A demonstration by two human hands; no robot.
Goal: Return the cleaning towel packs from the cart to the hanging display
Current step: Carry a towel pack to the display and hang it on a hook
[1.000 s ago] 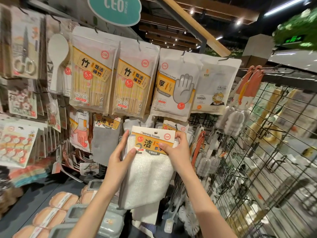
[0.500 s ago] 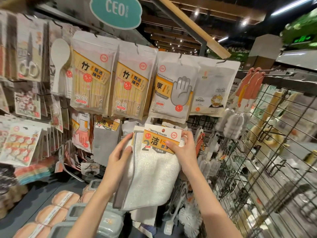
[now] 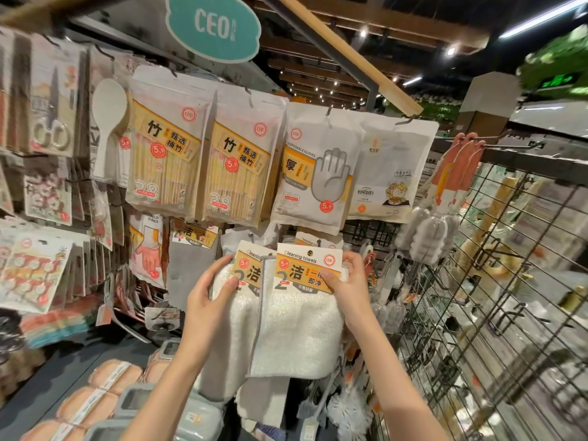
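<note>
1. The right hand (image 3: 348,281) pinches the header card of the front towel pack (image 3: 302,313).
2. The left hand (image 3: 210,294) holds the second towel pack (image 3: 241,300), just behind and left.
3. The card's hang hole lies above the right fingers, its hook hidden.

The round sign (image 3: 212,27) is teal with white letters. Below the sign, two towel packs (image 3: 296,316) are fluffy white with orange and white cards and red dots. One has a grey edge. Below the sign hang yellow chopstick bags (image 3: 164,157). Right of the sign, a white bag (image 3: 313,167) shows a grey hand.
</note>
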